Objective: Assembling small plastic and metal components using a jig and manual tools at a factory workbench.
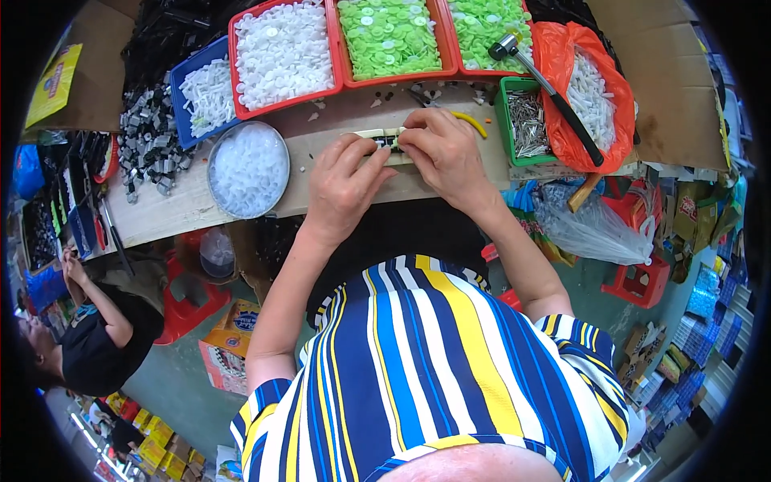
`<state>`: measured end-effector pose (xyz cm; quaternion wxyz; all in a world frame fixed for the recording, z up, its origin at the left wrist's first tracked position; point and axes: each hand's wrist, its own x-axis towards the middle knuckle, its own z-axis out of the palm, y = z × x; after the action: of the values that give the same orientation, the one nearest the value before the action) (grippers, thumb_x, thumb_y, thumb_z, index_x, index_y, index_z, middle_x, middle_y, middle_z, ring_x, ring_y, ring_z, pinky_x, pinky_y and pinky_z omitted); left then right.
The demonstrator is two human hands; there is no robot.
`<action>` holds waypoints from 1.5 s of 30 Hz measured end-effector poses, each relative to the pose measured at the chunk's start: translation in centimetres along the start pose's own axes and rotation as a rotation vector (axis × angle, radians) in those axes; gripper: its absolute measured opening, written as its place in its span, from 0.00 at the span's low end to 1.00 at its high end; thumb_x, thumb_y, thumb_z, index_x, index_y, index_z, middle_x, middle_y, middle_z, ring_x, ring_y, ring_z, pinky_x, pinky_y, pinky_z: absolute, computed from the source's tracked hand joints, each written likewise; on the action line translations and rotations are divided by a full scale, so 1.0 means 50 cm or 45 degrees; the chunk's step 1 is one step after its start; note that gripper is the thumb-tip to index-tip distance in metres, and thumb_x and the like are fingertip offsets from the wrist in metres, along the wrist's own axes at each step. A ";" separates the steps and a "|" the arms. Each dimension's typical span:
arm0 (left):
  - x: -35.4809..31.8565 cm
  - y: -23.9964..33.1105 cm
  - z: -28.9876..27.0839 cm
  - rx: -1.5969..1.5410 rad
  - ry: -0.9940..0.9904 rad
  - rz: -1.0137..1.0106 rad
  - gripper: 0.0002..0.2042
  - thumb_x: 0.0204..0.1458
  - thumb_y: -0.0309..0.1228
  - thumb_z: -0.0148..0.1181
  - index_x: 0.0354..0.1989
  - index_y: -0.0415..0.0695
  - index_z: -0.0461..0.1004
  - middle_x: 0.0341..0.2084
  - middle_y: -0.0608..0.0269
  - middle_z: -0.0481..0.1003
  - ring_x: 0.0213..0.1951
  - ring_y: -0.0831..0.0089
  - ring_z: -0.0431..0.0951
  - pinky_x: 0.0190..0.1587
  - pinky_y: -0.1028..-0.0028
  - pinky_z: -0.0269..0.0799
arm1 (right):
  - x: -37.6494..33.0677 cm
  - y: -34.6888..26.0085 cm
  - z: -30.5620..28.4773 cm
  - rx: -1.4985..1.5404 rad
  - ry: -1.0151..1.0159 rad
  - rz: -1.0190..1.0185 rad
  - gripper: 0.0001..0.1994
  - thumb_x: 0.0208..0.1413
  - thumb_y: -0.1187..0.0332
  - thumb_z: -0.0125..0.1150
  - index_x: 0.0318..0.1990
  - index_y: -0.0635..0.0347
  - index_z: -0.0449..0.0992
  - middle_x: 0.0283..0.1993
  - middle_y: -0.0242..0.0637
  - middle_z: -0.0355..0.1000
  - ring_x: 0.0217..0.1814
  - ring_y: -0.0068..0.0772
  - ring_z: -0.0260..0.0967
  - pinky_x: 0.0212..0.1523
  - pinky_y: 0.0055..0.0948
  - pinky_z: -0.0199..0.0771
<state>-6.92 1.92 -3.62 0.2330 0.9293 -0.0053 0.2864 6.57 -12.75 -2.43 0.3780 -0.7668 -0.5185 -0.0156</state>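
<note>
My left hand point(344, 181) and my right hand point(451, 157) meet at the bench's front edge, fingers bent and closed. Between their fingertips is a small cream-coloured holder point(369, 134) with a dark middle, which seems to carry small black and pale parts. The left thumb and fingers press at its left side, while the right fingertips pinch at its right end. Fingers cover much of it, so the small parts cannot be told apart. A round metal dish point(214, 178) of translucent white plastic pieces stands left of my left hand.
Behind are red trays of white discs point(285, 56) and green discs point(389, 40), and a blue tray point(186, 120). A hammer point(554, 100) lies across a green box point(514, 159) of metal pins and an orange bag point(618, 140). Another person point(104, 341) sits at left.
</note>
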 end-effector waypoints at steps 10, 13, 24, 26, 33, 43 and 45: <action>-0.013 0.005 0.018 0.089 -0.040 0.070 0.18 0.40 0.28 0.72 0.43 0.43 0.79 0.44 0.58 0.74 0.49 0.57 0.74 0.47 0.61 0.71 | 0.008 0.002 -0.002 -0.048 -0.111 -0.025 0.04 0.48 0.74 0.64 0.32 0.60 0.77 0.39 0.34 0.71 0.45 0.39 0.70 0.42 0.38 0.66; -0.013 0.006 0.025 0.151 -0.064 0.103 0.19 0.41 0.28 0.72 0.44 0.44 0.79 0.46 0.58 0.73 0.50 0.58 0.73 0.49 0.61 0.70 | 0.012 0.012 -0.008 -0.013 -0.176 -0.018 0.04 0.49 0.72 0.63 0.32 0.59 0.77 0.39 0.34 0.71 0.47 0.39 0.69 0.44 0.40 0.66; -0.017 0.001 0.031 0.290 -0.080 0.155 0.15 0.48 0.30 0.66 0.46 0.45 0.78 0.46 0.60 0.73 0.50 0.61 0.73 0.47 0.62 0.66 | -0.004 0.019 0.003 -0.038 -0.151 -0.119 0.11 0.49 0.72 0.63 0.42 0.61 0.78 0.45 0.38 0.71 0.50 0.42 0.69 0.47 0.40 0.70; -0.015 0.003 0.033 0.308 -0.077 0.174 0.15 0.49 0.31 0.66 0.46 0.46 0.78 0.46 0.60 0.73 0.50 0.62 0.73 0.48 0.62 0.66 | -0.008 0.017 0.003 -0.097 -0.139 -0.138 0.10 0.48 0.71 0.63 0.39 0.61 0.78 0.44 0.37 0.71 0.51 0.41 0.69 0.47 0.40 0.69; -0.009 0.011 0.035 0.384 -0.092 0.181 0.15 0.47 0.30 0.69 0.45 0.46 0.79 0.46 0.61 0.74 0.50 0.60 0.73 0.49 0.62 0.66 | -0.013 0.031 -0.044 -0.158 -0.167 -0.197 0.11 0.47 0.74 0.63 0.41 0.60 0.78 0.46 0.38 0.72 0.49 0.42 0.72 0.47 0.39 0.72; -0.002 0.015 0.001 0.244 -0.174 0.058 0.17 0.45 0.31 0.69 0.45 0.45 0.79 0.47 0.60 0.73 0.52 0.60 0.71 0.49 0.62 0.64 | -0.123 0.320 -0.414 -1.057 0.180 0.718 0.15 0.58 0.59 0.62 0.36 0.65 0.80 0.37 0.47 0.77 0.38 0.46 0.77 0.39 0.39 0.74; -0.006 0.017 -0.006 0.153 -0.173 0.013 0.17 0.43 0.29 0.70 0.45 0.44 0.79 0.46 0.57 0.73 0.53 0.55 0.71 0.51 0.59 0.67 | -0.140 0.368 -0.431 -1.054 -0.074 1.023 0.22 0.57 0.48 0.61 0.33 0.63 0.81 0.33 0.48 0.77 0.37 0.48 0.78 0.38 0.42 0.74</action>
<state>-7.44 1.26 -3.20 0.1743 0.9589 -0.0088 0.2237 26.11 -34.30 -0.33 0.0081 -0.9877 -0.1474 -0.0513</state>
